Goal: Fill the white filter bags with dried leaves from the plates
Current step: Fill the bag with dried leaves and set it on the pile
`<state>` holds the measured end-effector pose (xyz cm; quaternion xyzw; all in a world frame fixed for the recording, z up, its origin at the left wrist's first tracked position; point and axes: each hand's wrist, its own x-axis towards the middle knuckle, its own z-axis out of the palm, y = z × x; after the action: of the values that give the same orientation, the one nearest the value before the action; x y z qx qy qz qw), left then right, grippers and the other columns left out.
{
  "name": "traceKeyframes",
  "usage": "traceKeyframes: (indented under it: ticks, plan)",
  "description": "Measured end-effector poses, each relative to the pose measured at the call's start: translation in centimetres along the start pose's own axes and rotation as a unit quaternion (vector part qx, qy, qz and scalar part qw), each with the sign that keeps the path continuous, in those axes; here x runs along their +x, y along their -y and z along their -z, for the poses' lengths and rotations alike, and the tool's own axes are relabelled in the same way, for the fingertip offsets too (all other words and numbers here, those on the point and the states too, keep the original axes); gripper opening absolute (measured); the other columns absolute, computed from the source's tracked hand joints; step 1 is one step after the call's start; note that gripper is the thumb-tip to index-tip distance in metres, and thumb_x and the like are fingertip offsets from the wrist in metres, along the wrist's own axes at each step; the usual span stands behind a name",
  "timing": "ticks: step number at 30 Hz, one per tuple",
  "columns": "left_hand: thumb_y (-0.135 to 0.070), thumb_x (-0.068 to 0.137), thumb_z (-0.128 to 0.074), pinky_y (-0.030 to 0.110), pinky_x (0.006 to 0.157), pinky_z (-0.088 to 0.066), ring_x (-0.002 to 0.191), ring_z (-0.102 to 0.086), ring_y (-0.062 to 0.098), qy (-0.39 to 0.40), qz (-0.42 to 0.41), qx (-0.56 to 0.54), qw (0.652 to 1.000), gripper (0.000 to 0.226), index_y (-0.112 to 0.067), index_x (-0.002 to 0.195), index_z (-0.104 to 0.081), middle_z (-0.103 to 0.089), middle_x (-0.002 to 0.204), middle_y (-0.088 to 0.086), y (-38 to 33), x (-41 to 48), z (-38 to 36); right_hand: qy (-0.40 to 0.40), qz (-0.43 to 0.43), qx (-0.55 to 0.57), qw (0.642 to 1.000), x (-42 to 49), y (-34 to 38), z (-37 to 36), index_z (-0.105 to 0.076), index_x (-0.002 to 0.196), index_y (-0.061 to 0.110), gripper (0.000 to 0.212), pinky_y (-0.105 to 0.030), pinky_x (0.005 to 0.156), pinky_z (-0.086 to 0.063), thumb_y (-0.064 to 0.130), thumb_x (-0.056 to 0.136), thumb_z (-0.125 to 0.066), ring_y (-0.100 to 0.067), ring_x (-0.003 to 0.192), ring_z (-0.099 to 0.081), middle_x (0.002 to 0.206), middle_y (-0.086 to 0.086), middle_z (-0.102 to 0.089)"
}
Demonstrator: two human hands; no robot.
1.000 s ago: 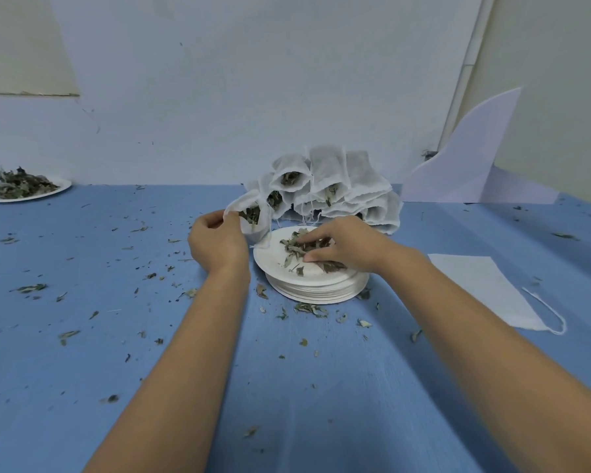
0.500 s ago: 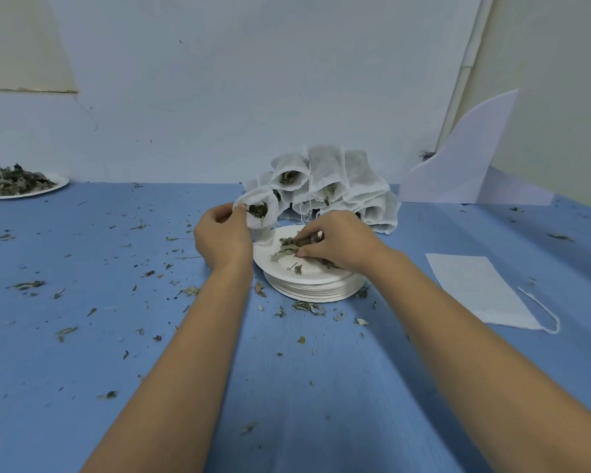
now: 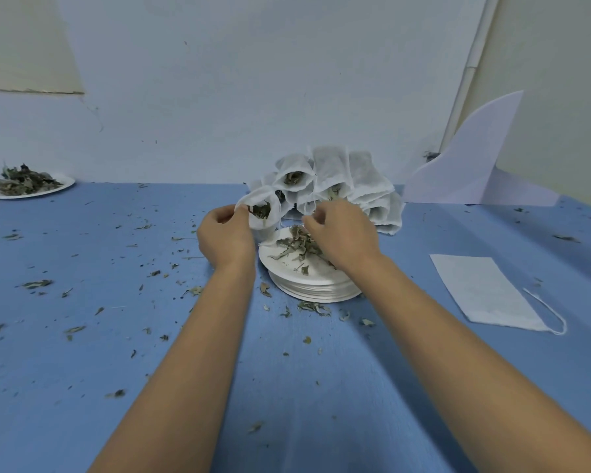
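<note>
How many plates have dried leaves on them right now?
2: one plate far left by the wall, one topping the stack in the centre. Another may be cut off at the left border.

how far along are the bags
Done: a pile of filled bags. In hand: the left hand holds a partly filled bag open, the right hand above the near plate's leaves. Left: those leaves, the far plate, one flat empty bag.

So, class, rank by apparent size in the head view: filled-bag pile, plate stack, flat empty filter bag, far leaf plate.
Filled-bag pile
Plate stack and flat empty filter bag: about alike
Far leaf plate, though distance shrinks it
</note>
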<state>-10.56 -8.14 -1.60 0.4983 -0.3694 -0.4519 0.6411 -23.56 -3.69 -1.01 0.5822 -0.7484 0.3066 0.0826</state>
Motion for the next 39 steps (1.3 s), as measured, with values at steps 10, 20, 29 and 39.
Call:
traceKeyframes:
  ticks: [10, 20, 29, 39]
  plan:
    - [-0.016, 0.087, -0.063, 0.03, 0.082, -0.053, 0.088, -0.062, 0.017, -0.004, 0.0, -0.002, 1.0, 0.004, -0.014, 0.09, -0.061, -0.065, 0.096, 0.003, 0.1, 0.1, -0.1, 0.259, 0.075, 0.059, 0.961, 0.5, 0.2, -0.1, -0.061, 0.093, 0.008, 0.04, -0.031, 0.07, -0.039, 0.048, 0.09, -0.056, -0.019, 0.083, -0.053, 0.088, -0.002, -0.058]
    - [-0.014, 0.086, -0.064, 0.03, 0.083, -0.054, 0.086, -0.061, 0.016, -0.005, 0.005, -0.01, 1.0, 0.004, -0.015, 0.086, -0.06, -0.063, 0.091, 0.001, 0.0, 0.3, 0.0, 0.185, 0.094, 0.011, 0.978, -1.0, 0.0, 0.0, -0.058, 0.123, 0.024, 0.044, -0.036, 0.091, -0.043, 0.048, 0.087, -0.06, -0.017, 0.111, -0.05, 0.123, 0.001, -0.052]
    - [-0.014, 0.087, -0.064, 0.026, 0.079, -0.053, 0.084, -0.06, 0.014, -0.008, 0.006, -0.01, 1.0, 0.005, -0.015, 0.087, -0.059, -0.061, 0.085, -0.003, 0.0, 0.3, 0.0, 0.178, 0.132, 0.006, 0.975, -1.3, 0.2, 0.7, -0.075, 0.092, 0.024, 0.021, -0.046, 0.106, -0.032, 0.019, 0.086, -0.055, -0.014, 0.123, -0.049, 0.13, 0.006, -0.059]
    - [-0.011, 0.087, -0.062, 0.024, 0.076, -0.051, 0.084, -0.06, 0.015, -0.004, 0.006, -0.008, 1.0, 0.004, -0.013, 0.09, -0.06, -0.062, 0.09, 0.001, 0.1, 0.3, 0.0, 0.169, 0.032, 0.028, 0.985, -2.2, 0.4, 0.7, -0.048, 0.136, 0.021, 0.056, -0.034, 0.098, -0.036, 0.048, 0.088, -0.057, -0.02, 0.131, -0.04, 0.145, -0.001, -0.042]
